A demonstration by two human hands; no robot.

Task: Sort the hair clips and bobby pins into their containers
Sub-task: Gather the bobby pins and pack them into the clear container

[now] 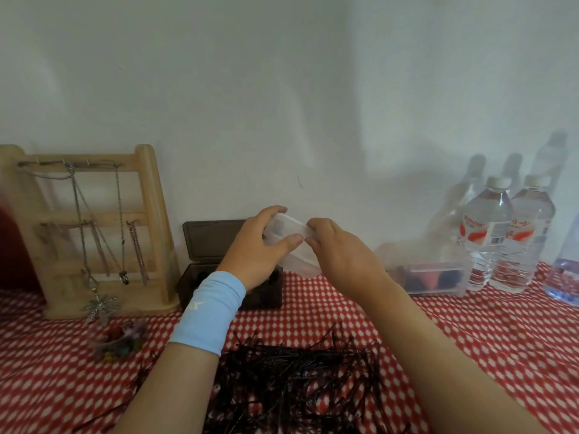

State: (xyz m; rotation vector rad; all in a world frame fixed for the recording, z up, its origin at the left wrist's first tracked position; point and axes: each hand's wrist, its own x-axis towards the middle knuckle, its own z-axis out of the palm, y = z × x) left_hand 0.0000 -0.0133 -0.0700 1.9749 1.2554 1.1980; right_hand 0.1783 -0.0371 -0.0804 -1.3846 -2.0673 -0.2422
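Note:
A clear plastic box is held up in front of the wall, above the table. My left hand grips its left side, thumb across the front and fingers over the lid. My right hand holds its right side with the fingers curled at the lid edge. A large heap of black bobby pins lies on the red checked cloth below my arms. A dark brown box stands open behind my left wrist. Another clear box with dark and red hair clips sits at the right.
A wooden jewellery stand hung with chains stands at the left by the wall. A small heap of coloured clips lies in front of it. Several water bottles stand at the right. The white wall is close behind.

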